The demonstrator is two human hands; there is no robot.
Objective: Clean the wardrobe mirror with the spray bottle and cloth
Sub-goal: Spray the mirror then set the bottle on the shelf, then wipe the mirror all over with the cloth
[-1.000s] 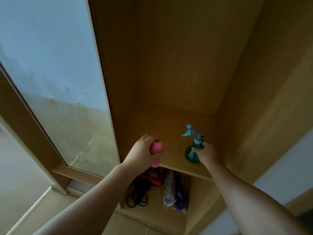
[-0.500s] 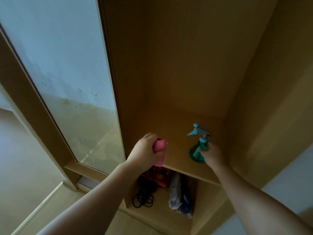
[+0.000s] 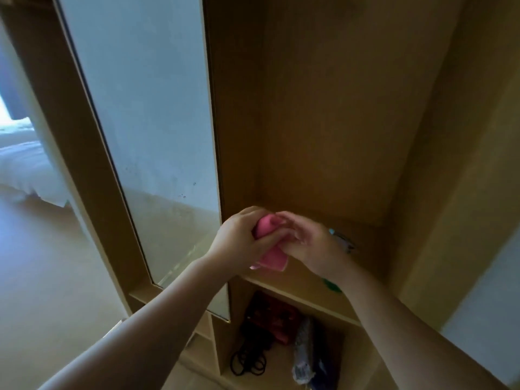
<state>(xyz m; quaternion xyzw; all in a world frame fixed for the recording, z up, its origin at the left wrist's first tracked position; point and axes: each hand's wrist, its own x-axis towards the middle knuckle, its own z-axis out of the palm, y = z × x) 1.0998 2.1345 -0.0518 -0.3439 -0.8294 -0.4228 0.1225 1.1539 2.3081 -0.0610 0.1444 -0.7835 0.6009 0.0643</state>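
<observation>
Right hand off shelved spray bottle onto pink cloth, left hand fingers clenching it, right's grip unclear, cords below

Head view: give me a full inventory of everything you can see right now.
mirror: one, pale and speckled, wardrobe door on the left
cloth: one, pink, between both hands
spray bottle: one, green with teal nozzle, on the shelf behind the right wrist
shelf: one, wooden, inside the wardrobe
cords: one tangle, black, compartment below the shelf
red item: one, beside the cords, unclear
bundle: one, blue-grey, same compartment
bed: one, white, far left
left hand: grips the cloth
right hand: grips the cloth
</observation>
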